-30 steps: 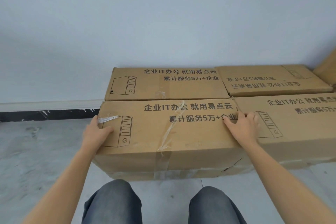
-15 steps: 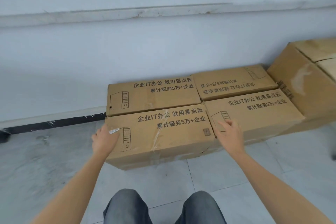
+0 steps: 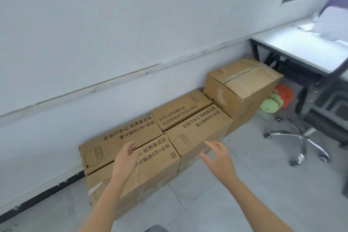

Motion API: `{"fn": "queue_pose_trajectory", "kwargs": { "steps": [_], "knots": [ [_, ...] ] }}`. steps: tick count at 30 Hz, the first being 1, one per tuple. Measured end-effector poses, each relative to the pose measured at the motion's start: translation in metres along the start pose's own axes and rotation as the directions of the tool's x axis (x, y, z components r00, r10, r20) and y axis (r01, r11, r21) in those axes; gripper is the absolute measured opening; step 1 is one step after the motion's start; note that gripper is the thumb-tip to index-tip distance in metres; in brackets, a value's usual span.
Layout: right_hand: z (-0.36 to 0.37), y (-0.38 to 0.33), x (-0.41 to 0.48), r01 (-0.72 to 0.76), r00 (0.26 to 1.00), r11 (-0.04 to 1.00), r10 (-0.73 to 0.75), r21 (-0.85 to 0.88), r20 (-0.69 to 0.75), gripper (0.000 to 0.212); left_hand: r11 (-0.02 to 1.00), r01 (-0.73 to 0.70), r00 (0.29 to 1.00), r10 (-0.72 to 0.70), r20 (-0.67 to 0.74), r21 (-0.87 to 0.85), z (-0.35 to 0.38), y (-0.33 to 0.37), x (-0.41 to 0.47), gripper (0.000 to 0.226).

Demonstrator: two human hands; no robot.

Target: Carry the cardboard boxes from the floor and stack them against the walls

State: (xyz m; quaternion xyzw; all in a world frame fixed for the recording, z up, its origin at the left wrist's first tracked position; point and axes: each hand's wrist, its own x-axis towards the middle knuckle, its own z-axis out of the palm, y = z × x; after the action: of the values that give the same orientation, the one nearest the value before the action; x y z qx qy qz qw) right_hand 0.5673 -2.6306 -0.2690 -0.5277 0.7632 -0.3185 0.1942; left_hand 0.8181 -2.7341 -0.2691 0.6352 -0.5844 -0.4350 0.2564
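Head view shows the back-left box [image 3: 116, 143] and back-right box [image 3: 178, 113] touching the foot of the wall [image 3: 131, 24], with the front-left box [image 3: 160, 169] and front-right box [image 3: 203, 128] one row out from the wall, all four butted into a block; a tall box [image 3: 243, 84] stands farther along the wall, just beside the block. Left hand [image 3: 125, 158] hangs over the front-left box and right hand [image 3: 218, 158] over the front-right box's edge farthest from the wall, both with fingers loosely spread and nothing held; whether the left palm touches card I cannot tell. Each lid reads "企业IT办公 就用易点云" and "累计服务5万+企业" next to a line drawing [image 3: 183, 142] of a tower computer, upside down on the back-right box; a small square code [image 3: 172, 155] on the front-left box is too small to read. The card looks stiff but scuffed, and tape [image 3: 136, 177] on the front-left box is wrinkled, so tape and flaps are poor holds; I judge the two short ends, fingers hooked under the bottom edge, the surest grip. Weight does not show, though the drawing hints at hardware, so expect heft, and the smooth faces may slip
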Motion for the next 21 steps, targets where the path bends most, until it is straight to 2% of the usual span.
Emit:
{"fn": "queue_pose_trajectory", "kwargs": {
  "steps": [2, 4, 6, 7, 9, 10, 14, 17, 21],
  "knots": [
    [-0.019, -0.008, -0.031, -0.067, 0.995, 0.998, 0.069, 0.021, -0.078, 0.068, 0.997, -0.079, 0.993, 0.081, 0.082, -0.016, 0.004, 0.018, -0.016, 0.036],
    [-0.032, -0.012, -0.066, -0.184, 0.968, 0.981, 0.191, 0.058, -0.164, 0.075, 0.989, -0.139, 0.974, 0.144, 0.175, -0.042, 0.007, 0.027, -0.030, 0.032],
    [-0.038, -0.016, -0.102, -0.274, 0.916, 0.958, 0.287, 0.086, -0.280, 0.068, 0.982, -0.183, 0.944, 0.191, 0.269, -0.055, 0.010, 0.030, -0.041, 0.028],
    [-0.039, -0.019, -0.120, -0.311, 0.880, 0.945, 0.325, 0.097, -0.346, 0.058, 0.977, -0.206, 0.924, 0.211, 0.319, -0.048, 0.010, 0.030, -0.046, 0.027],
    [-0.033, -0.029, -0.157, -0.396, 0.789, 0.906, 0.419, 0.150, -0.449, 0.035, 0.965, -0.262, 0.866, 0.247, 0.435, -0.025, 0.009, 0.027, -0.057, 0.022],
    [-0.027, -0.037, -0.176, -0.429, 0.745, 0.883, 0.465, 0.190, -0.479, 0.031, 0.960, -0.280, 0.830, 0.251, 0.498, -0.017, 0.007, 0.026, -0.062, 0.019],
    [0.013, -0.081, -0.253, -0.520, 0.580, 0.783, 0.618, 0.343, -0.531, 0.031, 0.934, -0.357, 0.679, 0.262, 0.686, -0.003, -0.001, 0.015, -0.082, 0.022],
    [0.052, -0.112, -0.304, -0.579, 0.411, 0.671, 0.730, 0.462, -0.546, 0.033, 0.909, -0.416, 0.562, 0.233, 0.794, 0.027, -0.003, -0.004, -0.101, 0.024],
    [0.087, -0.141, -0.367, -0.627, 0.202, 0.462, 0.874, 0.627, -0.442, 0.037, 0.873, -0.487, 0.384, 0.219, 0.897, -0.005, 0.002, -0.015, -0.138, 0.024]
  ]
}}
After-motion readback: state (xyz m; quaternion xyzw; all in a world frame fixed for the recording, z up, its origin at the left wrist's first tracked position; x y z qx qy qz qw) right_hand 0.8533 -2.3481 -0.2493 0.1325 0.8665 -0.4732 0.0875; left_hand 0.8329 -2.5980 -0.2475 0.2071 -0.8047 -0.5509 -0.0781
